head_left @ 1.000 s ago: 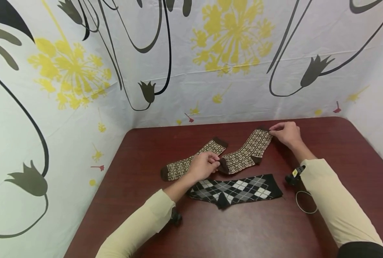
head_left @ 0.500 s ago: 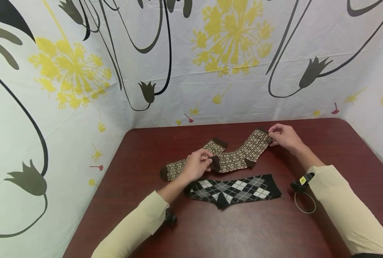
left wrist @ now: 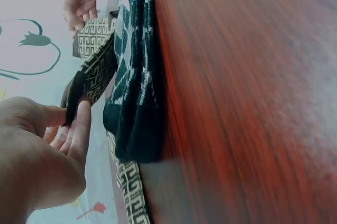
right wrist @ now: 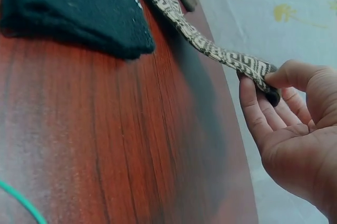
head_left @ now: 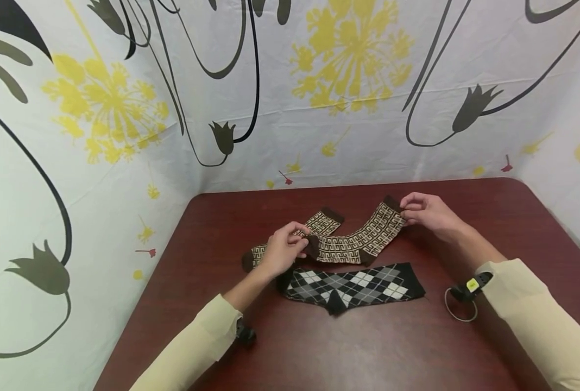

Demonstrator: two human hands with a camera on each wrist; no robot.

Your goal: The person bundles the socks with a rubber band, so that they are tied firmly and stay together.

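Observation:
Both hands hold one brown-and-cream patterned sock (head_left: 344, 249) stretched between them. My left hand (head_left: 282, 250) pinches its dark toe, which the left wrist view shows between thumb and fingers. At the other end my right hand (head_left: 430, 214) pinches the dark cuff; in the right wrist view the thumb lies on top and the fingers beneath. A second sock of the same pattern (head_left: 325, 222) lies behind, partly covered by the left hand and the held sock. In front lies a black, grey and white argyle sock (head_left: 363, 287), its toe near the left wrist.
The socks are on a dark red wooden table (head_left: 363, 347). Behind it and at the sides hangs a white cloth (head_left: 280, 136) with flower prints. A thin loop of cord (head_left: 461, 312) hangs from the right wrist's camera.
Both hands have moved left with the held patterned sock, covering more of the second one. The argyle sock stays in its place.

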